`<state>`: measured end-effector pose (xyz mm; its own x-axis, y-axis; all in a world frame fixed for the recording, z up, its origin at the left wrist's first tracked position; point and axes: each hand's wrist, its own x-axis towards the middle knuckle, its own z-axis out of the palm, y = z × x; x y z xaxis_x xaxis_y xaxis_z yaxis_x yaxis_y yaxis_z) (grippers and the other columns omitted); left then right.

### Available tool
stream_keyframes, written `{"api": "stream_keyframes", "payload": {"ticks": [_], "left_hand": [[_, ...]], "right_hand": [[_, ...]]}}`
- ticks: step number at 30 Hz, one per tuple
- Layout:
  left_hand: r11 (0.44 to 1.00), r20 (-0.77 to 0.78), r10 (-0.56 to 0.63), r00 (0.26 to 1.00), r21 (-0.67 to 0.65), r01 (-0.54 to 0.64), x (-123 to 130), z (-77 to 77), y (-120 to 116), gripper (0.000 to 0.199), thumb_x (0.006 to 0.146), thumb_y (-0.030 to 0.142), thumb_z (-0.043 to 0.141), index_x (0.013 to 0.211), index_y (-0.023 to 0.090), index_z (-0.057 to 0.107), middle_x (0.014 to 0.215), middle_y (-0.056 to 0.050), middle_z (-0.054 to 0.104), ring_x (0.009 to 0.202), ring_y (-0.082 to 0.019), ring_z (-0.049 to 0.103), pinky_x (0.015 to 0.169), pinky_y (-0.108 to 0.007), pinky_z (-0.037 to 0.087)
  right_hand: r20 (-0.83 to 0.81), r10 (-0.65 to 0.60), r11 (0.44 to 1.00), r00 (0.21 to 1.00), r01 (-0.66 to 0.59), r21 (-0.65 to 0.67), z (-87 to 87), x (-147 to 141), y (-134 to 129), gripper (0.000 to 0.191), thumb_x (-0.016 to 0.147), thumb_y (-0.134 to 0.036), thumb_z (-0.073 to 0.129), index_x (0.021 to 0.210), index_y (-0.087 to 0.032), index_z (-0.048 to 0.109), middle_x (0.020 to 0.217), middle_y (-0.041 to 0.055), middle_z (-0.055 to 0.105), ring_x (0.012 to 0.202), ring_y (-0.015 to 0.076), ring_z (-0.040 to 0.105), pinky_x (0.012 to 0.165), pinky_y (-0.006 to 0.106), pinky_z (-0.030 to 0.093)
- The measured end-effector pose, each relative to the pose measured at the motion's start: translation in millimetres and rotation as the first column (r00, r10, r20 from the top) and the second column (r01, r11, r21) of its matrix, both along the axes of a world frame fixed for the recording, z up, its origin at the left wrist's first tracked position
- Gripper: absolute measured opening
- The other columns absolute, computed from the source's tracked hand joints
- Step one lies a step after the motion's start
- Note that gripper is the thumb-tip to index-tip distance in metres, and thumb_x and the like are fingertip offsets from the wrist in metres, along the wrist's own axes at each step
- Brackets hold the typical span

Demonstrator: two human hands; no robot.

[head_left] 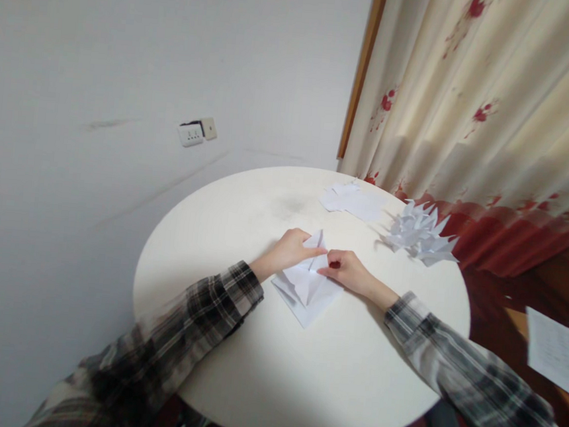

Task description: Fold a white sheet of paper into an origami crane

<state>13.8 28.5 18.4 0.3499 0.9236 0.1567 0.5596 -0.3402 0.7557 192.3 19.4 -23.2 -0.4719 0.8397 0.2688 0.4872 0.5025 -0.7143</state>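
from my remote seat i see the folded paper on the white table, its long axis running near to far, with the left hand gripping its far left side under the thumb and the right hand curled at its right edge, so neither is nearer (whether the right pinches, i cannot tell). i have room leftward and nearward; pointed paper pieces and loose sheets lie far right.
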Motion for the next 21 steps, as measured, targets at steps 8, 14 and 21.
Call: {"api": "stream_keyframes", "payload": {"ticks": [8, 14, 21], "left_hand": [[1.0, 0.004, 0.014, 1.0, -0.018, -0.014, 1.8, 3.8, -2.0, 0.04, 0.071, 0.047, 0.058, 0.05, 0.014, 0.049, 0.047, 0.004, 0.034, 0.045, -0.007, 0.031, 0.043, -0.022, 0.017], [0.999, 0.058, -0.003, 0.998, -0.033, 0.005, 2.0, 2.6, -1.9, 0.04, 0.072, 0.047, 0.058, 0.051, 0.013, 0.05, 0.048, 0.004, 0.033, 0.045, -0.007, 0.03, 0.043, -0.022, 0.017], [0.988, 0.175, 0.008, 0.985, -0.155, 0.02, 1.0, -1.8, 2.4, 0.035, 0.065, 0.045, 0.065, 0.056, 0.012, 0.058, 0.047, 0.004, 0.04, 0.045, -0.007, 0.035, 0.042, -0.021, 0.02]], "right_hand": [[0.013, 0.026, 1.0, 1.0, -0.026, 0.006, 1.1, 0.1, -1.0, 0.027, 0.072, -0.028, 0.061, 0.053, -0.016, 0.045, 0.059, -0.003, 0.046, 0.056, 0.0093, 0.039, 0.055, 0.023, 0.032], [0.036, 0.024, 1.0, 0.999, -0.024, 0.014, 3.1, -0.7, -1.9, 0.027, 0.072, -0.026, 0.061, 0.053, -0.016, 0.045, 0.06, -0.003, 0.046, 0.056, 0.0094, 0.04, 0.055, 0.023, 0.031], [0.042, 0.046, 0.998, 0.998, -0.047, 0.031, 1.8, 0.1, -1.7, 0.024, 0.073, -0.025, 0.062, 0.055, -0.015, 0.048, 0.061, -0.0023, 0.048, 0.057, 0.0092, 0.041, 0.056, 0.022, 0.032]]}}
